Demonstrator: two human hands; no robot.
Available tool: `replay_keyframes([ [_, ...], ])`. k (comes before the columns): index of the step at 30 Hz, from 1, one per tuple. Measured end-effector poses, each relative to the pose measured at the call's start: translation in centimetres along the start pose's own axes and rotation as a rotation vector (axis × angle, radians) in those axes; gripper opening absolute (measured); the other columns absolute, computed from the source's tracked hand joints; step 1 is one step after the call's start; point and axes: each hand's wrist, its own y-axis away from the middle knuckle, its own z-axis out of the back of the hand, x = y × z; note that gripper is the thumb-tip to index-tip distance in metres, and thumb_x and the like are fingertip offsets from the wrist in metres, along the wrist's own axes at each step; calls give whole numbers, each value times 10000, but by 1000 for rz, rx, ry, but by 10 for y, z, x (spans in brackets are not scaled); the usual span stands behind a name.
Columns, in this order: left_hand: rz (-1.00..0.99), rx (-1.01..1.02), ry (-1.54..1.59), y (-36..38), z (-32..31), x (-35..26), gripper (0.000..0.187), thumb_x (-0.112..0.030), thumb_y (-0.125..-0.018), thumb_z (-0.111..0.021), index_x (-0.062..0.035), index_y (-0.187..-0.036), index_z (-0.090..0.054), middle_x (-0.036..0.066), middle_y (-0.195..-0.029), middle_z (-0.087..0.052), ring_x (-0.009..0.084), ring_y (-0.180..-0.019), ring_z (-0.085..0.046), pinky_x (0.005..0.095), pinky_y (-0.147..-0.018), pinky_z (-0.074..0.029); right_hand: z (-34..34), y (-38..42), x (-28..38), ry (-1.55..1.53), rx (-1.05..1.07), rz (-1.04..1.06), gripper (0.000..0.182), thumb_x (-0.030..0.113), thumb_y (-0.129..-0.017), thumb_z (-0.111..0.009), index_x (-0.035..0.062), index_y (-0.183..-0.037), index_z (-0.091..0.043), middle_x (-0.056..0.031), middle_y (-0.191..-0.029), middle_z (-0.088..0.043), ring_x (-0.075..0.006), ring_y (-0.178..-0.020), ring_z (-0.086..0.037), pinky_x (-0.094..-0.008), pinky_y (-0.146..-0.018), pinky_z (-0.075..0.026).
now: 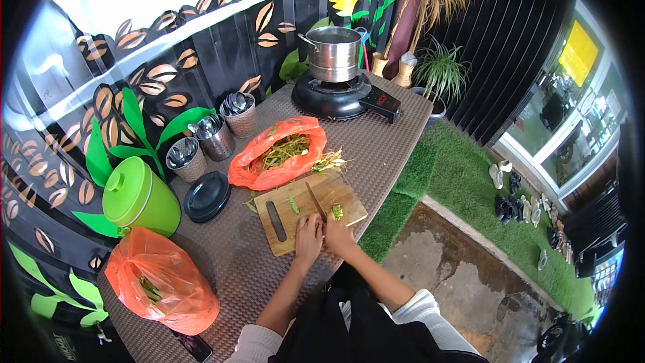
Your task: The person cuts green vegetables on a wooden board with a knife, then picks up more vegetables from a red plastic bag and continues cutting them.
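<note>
Right, both hands are down on the wooden cutting board (pixel 306 212), close together at its near edge. The left hand (pixel 308 236) looks curled, fingertips pressed onto the board; whether a stem sits beneath them I can't tell at this size. The right hand (pixel 338 236) is closed around the handle of the knife (pixel 316 202), just beside the left.

Now the line that matters: the knife's blade runs from the right hand up toward about 11 o'clock, slanting across the middle of the board. The little pile of chopped greens (pixel 336 212) lies just beyond the right hand, at roughly 12 o'clock from its knuckles and to the right of the blade. So the right hand is clearly the nearer one to that pile; the left sits on the other side of the blade. A single green leaf (pixel 293 205) rests left of the blade, at 11 o'clock from the left hand.

Further out, at 11 o'clock off the board, an orange plastic bag (pixel 279 151) lies open with long green stalks (pixel 287 148), some spilling toward the board's far corner. Farther still at 12 o'clock, a steel pot (pixel 334 52) sits on a black stove (pixel 332 97). At 8 o'clock on the tabletop (pixel 235 255), a second orange bag (pixel 161 282), with a green lidded bucket (pixel 138 195) above it.
</note>
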Motion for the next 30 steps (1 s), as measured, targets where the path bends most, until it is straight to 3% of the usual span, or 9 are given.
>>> replay_keyframes([
  [5, 9, -36, 80, -4, -5, 22, 150, -50, -797, -611, -21, -912, -521, 100, -844, -640, 291, -884, -584, 392, -762, -450, 0, 1, -11, 30, 53, 22, 265, 191, -879, -493, -11, -1017, -389, -278, -809, -633, -425, -782, -641, -504, -650, -519],
  [7, 171, -34, 235, -7, -6, 24, 181, -5, -755, -643, -11, -885, -518, 107, -788, -646, 271, -801, -625, 362, -730, -477, -8, 11, -3, 69, 44, -12, 282, 162, -853, -534, -9, -1015, -379, -250, -797, -647, -401, -775, -656, -483, -653, -531],
  [10, 235, -79, 371, -9, -9, 26, 212, 54, -716, -662, -6, -857, -517, 107, -727, -638, 239, -718, -649, 325, -674, -495, -18, 15, 3, -9, -2, -157, 286, 255, -929, -431, -4, -1045, -403, -280, -808, -627, -454, -807, -623, -538, -682, -494],
  [20, 242, -40, 281, -8, 1, 17, 244, 78, -702, -665, 10, -893, -530, 128, -794, -619, 194, -703, -651, 304, -641, -504, -9, 16, 2, 22, 12, -23, 261, 224, -909, -456, -18, -987, -395, -264, -787, -632, -428, -759, -637, -515, -650, -509],
  [22, 54, -34, 207, -6, 2, 20, 235, 81, -703, -653, 13, -895, -535, 129, -810, -620, 207, -714, -649, 305, -647, -505, -14, 16, 7, 6, -3, -63, 258, 217, -906, -459, -22, -978, -393, -268, -787, -630, -433, -764, -634, -521, -657, -503],
  [25, -52, -27, 38, -4, 4, 20, 253, 89, -708, -632, 15, -929, -535, 134, -820, -623, 218, -732, -650, 302, -661, -507, -12, 6, 8, 60, -2, -62, 245, 203, -900, -458, -20, -978, -392, -275, -798, -630, -436, -763, -633, -520, -661, -501],
  [26, -53, -24, 38, -2, 4, 18, 253, 89, -708, -632, 15, -929, -535, 134, -820, -623, 218, -732, -650, 302, -661, -507, -6, 1, 5, 27, 19, -27, 243, 201, -899, -459, -17, -985, -394, -275, -799, -631, -433, -759, -635, -510, -656, -507],
  [28, 148, -30, 208, -2, 5, 13, 302, 93, -730, -631, -16, -987, -514, 124, -791, -638, 200, -753, -647, 297, -686, -497, 1, 0, 0, -5, 37, 8, 242, 199, -898, -461, -15, -991, -396, -275, -800, -632, -429, -756, -638, -501, -652, -513],
  [30, 155, -48, 203, -3, 6, 8, 308, 92, -735, -627, -18, -997, -508, 125, -786, -639, 203, -750, -645, 298, -683, -497, 3, 2, -2, -9, 19, 37, 237, 193, -898, -452, -10, -1007, -399, -274, -795, -633, -428, -758, -638, -486, -646, -518],
])
